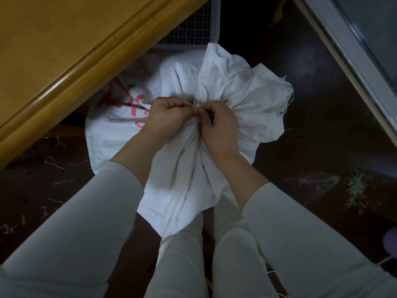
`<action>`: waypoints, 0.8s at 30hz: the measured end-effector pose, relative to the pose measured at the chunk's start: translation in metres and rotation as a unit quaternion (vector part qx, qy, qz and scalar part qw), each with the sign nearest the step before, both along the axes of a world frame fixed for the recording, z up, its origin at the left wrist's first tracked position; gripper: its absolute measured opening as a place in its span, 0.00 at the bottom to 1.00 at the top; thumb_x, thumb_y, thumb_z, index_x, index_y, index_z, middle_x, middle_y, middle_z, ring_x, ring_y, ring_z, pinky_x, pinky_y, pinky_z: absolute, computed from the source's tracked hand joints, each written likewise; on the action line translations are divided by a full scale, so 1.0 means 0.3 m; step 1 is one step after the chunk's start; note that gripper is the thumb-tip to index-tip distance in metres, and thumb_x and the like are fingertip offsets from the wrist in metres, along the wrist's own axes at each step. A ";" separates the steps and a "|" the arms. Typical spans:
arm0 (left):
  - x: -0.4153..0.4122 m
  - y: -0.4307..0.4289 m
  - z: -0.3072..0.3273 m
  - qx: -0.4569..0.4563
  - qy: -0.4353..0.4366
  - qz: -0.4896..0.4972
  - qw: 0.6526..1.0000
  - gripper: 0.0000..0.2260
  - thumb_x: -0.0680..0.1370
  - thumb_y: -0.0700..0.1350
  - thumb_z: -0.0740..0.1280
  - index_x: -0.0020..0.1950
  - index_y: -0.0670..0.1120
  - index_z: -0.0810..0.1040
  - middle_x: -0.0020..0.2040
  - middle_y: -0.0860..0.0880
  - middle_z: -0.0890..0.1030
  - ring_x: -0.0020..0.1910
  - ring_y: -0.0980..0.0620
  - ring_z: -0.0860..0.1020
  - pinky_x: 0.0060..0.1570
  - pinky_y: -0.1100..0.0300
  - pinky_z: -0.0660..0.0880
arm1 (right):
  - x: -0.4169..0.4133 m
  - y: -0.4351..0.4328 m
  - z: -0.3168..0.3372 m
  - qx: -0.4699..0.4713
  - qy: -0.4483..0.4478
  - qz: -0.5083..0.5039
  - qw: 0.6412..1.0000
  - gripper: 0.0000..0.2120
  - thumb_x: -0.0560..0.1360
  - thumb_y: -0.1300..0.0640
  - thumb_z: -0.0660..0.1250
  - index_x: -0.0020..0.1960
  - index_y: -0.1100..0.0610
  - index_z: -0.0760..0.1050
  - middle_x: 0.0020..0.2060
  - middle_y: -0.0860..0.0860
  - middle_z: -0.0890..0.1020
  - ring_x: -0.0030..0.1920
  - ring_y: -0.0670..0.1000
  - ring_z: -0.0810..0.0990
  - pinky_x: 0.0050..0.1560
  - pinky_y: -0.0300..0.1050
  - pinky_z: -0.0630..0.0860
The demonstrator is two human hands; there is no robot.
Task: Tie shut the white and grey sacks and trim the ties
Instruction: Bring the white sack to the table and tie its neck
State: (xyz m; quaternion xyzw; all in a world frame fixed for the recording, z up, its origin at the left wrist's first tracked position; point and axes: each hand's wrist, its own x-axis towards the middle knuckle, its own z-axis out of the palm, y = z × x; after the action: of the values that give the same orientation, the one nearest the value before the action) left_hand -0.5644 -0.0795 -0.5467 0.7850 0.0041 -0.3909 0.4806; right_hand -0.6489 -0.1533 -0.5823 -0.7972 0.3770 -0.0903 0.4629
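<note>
A white woven sack (120, 130) with red print stands on the dark floor in front of my legs. Its mouth is bunched into a neck, and the loose top (242, 87) fans out to the right with a frayed edge. My left hand (169, 117) and my right hand (219, 123) meet at the neck, fingertips pinched together on the gathered fabric. A tie may lie between the fingers, but it is too small to make out. No grey sack and no cutting tool are in view.
A wooden table edge (71, 67) runs diagonally along the upper left, just beside the sack. A white plastic crate (193, 24) stands behind the sack. A grey metal-framed panel (354, 50) slants along the upper right. Straw bits litter the floor (354, 190).
</note>
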 end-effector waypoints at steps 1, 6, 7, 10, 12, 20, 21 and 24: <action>-0.002 0.000 -0.001 0.001 0.003 0.001 1.000 0.10 0.70 0.33 0.71 0.50 0.40 0.81 0.36 0.49 0.80 0.45 0.48 0.78 0.56 0.55 0.75 | -0.002 -0.001 0.000 -0.003 0.000 0.003 1.000 0.07 0.76 0.62 0.64 0.47 0.64 0.79 0.44 0.58 0.81 0.44 0.54 0.78 0.44 0.33 0.67; -0.009 0.002 -0.014 0.003 0.017 0.007 1.000 0.04 0.69 0.32 0.71 0.40 0.39 0.82 0.27 0.57 0.81 0.39 0.51 0.78 0.55 0.57 0.76 | -0.013 -0.001 0.000 -0.044 -0.009 0.025 0.999 0.07 0.76 0.63 0.63 0.46 0.65 0.78 0.43 0.60 0.80 0.43 0.56 0.78 0.41 0.35 0.64; -0.008 0.002 -0.015 0.005 0.017 0.006 1.000 0.05 0.69 0.33 0.72 0.38 0.41 0.82 0.26 0.57 0.80 0.39 0.51 0.78 0.54 0.57 0.76 | -0.015 0.001 0.000 -0.058 -0.010 0.029 0.998 0.07 0.76 0.63 0.63 0.45 0.66 0.78 0.43 0.60 0.80 0.42 0.56 0.78 0.41 0.36 0.65; -0.009 0.003 -0.022 0.007 0.016 0.003 1.000 0.07 0.70 0.34 0.72 0.35 0.44 0.81 0.27 0.56 0.80 0.38 0.51 0.78 0.53 0.57 0.76 | -0.018 0.007 -0.003 -0.114 -0.015 0.045 0.992 0.08 0.74 0.64 0.62 0.43 0.66 0.78 0.41 0.60 0.81 0.39 0.57 0.79 0.39 0.41 0.71; -0.015 0.004 -0.022 0.010 0.008 -0.009 1.000 0.04 0.71 0.36 0.72 0.37 0.42 0.81 0.32 0.48 0.81 0.39 0.49 0.77 0.51 0.55 0.76 | -0.021 0.009 -0.007 -0.151 -0.016 0.060 0.987 0.07 0.72 0.65 0.62 0.42 0.66 0.79 0.39 0.60 0.81 0.36 0.58 0.80 0.34 0.46 0.76; -0.030 0.012 -0.028 -0.015 -0.032 -0.046 0.998 0.08 0.73 0.37 0.71 0.51 0.40 0.81 0.30 0.58 0.82 0.35 0.60 0.80 0.46 0.66 0.78 | -0.061 0.001 -0.005 -0.110 -0.047 0.065 0.991 0.10 0.74 0.66 0.60 0.48 0.66 0.80 0.45 0.60 0.82 0.44 0.56 0.81 0.47 0.40 0.76; -0.035 0.014 -0.029 -0.023 -0.031 -0.039 0.999 0.08 0.73 0.37 0.71 0.51 0.39 0.81 0.30 0.58 0.82 0.35 0.61 0.80 0.46 0.67 0.78 | -0.067 0.001 -0.004 -0.092 -0.060 0.059 0.992 0.10 0.73 0.67 0.61 0.48 0.66 0.80 0.45 0.60 0.82 0.45 0.56 0.81 0.49 0.33 0.73; -0.043 0.016 -0.036 -0.037 -0.036 -0.013 0.999 0.09 0.72 0.37 0.71 0.51 0.38 0.81 0.35 0.53 0.83 0.39 0.55 0.81 0.50 0.62 0.78 | -0.076 -0.009 0.011 0.004 -0.071 0.018 0.997 0.09 0.73 0.67 0.64 0.50 0.64 0.82 0.47 0.57 0.82 0.48 0.51 0.80 0.53 0.27 0.71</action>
State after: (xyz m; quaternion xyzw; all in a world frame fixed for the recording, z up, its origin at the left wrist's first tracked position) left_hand -0.5773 -0.0747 -0.5575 0.7802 -0.0386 -0.3682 0.5042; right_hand -0.6717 -0.1560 -0.5789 -0.7936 0.3292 -0.1370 0.4930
